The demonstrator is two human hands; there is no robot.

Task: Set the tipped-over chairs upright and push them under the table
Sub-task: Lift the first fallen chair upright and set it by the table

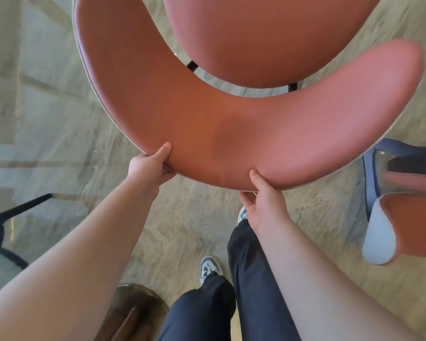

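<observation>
Now gripping chair [244,129] backrest with left hand [149,168] and right hand [263,200], thumbs on top, apparently for steering it tableward.

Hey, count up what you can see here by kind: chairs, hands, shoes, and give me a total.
Chairs: 2, the held chair and a second chair at the right edge.
Hands: 2, left hand and right hand, both gripping the held chair's backrest.
Shoes: 2, one and another, partly hidden.
Total: 6
</observation>
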